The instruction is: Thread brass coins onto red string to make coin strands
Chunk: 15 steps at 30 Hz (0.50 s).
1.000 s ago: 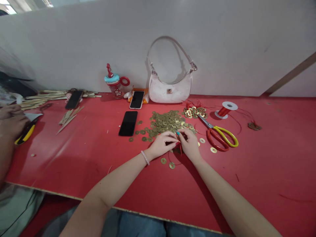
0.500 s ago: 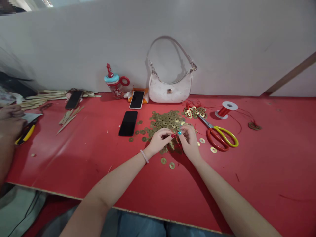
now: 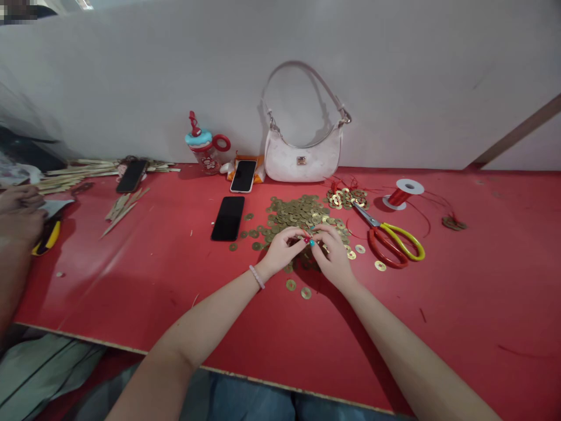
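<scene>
- Your left hand: fingers curled, thumb and fingertips drawn narrow. Grip content too small to make out; cannot tell if anything's pinched.
- Your right hand: same narrow curl, tips meeting the left's. Also cannot tell what's between them, cord or nothing.
- Coin pile: on the red table, just beyond both hands, away from you. Its middle sits about straight ahead of your left fingertips, so left is nearer; right is slightly off to the side. Near edge runs under your hands, contact unclear.
- Pile axis: loose spread, somewhat longer left to right. Coins are flat and round, so no long axis each, no pointing direction.
- Two stray coins, the left one and the right one, lie flat on your side of the hands.
- Scissors: right of your right hand, apart from it, right nearer. Long axis slants; tips point far-left at the corded coin bunch, handles near-right.
- Spool of red cord: upright on its flange, beyond the scissors handles.
</scene>
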Each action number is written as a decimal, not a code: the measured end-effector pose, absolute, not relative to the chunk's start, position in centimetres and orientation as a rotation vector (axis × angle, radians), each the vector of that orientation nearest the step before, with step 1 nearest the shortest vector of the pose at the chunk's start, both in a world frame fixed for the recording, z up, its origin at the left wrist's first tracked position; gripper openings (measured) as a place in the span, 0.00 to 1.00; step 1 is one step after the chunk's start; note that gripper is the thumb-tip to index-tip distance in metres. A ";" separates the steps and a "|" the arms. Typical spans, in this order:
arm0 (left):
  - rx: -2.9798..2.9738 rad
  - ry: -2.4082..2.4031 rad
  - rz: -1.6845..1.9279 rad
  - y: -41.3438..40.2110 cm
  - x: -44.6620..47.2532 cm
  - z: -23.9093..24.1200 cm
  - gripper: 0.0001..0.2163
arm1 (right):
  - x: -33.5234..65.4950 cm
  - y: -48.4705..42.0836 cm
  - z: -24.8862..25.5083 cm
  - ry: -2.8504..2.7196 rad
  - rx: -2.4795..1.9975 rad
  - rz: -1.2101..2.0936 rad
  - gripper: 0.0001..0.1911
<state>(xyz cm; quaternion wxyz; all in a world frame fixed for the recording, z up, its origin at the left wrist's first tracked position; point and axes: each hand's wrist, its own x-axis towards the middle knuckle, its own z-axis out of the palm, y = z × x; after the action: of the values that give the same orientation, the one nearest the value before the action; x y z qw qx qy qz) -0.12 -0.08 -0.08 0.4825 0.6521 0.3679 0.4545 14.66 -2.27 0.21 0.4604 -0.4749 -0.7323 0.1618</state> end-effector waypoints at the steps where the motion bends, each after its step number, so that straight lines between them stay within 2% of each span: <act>1: 1.590 0.897 1.103 -0.1 -0.1 -0.1 0.05 | 14.7 -2.3 0.2 -1.801 -1.171 0.395 0.04; 15: 1.473 0.911 1.032 -0.2 0.0 0.6 0.02 | 14.6 -2.2 0.3 -1.819 -1.193 0.376 0.05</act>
<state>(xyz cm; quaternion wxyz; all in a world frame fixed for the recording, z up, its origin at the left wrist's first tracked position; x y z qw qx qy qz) 0.02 -0.23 0.62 0.5334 0.6180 0.3823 0.4330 14.65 -2.22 0.27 0.4504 -0.4826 -0.7356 0.1521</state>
